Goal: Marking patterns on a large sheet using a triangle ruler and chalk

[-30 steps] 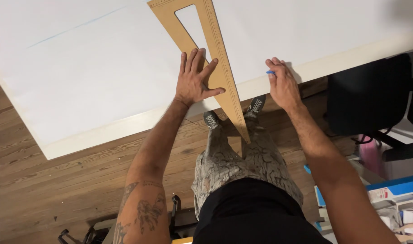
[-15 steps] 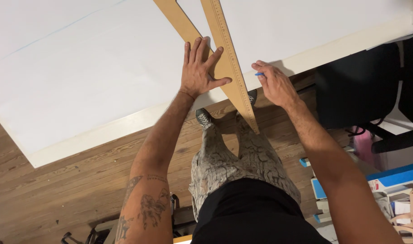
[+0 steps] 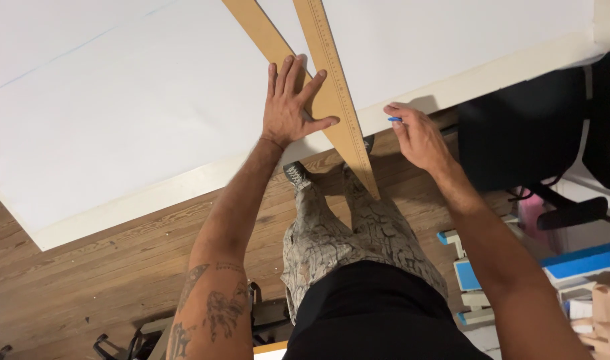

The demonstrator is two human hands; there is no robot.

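Note:
A large wooden triangle ruler point(image 3: 335, 100) lies on a big white sheet point(image 3: 132, 113) covering a table, its pointed corner sticking out past the table's near edge. My left hand point(image 3: 293, 103) presses flat on the ruler with fingers spread. My right hand point(image 3: 415, 133) is at the table's edge just right of the ruler, closed around a small blue pen or pencil point(image 3: 394, 119) whose tip shows between the fingers.
The table's pale edge point(image 3: 152, 193) runs diagonally across the view. Below it lies a wooden floor point(image 3: 85, 287). A black office chair point(image 3: 532, 127) stands at the right, with blue and white boxes point(image 3: 572, 267) on the floor beside it.
The view has shifted so table and ruler sit higher and further right. My right hand has drawn back from the sheet to the table's edge. My left hand stays pressed on the ruler.

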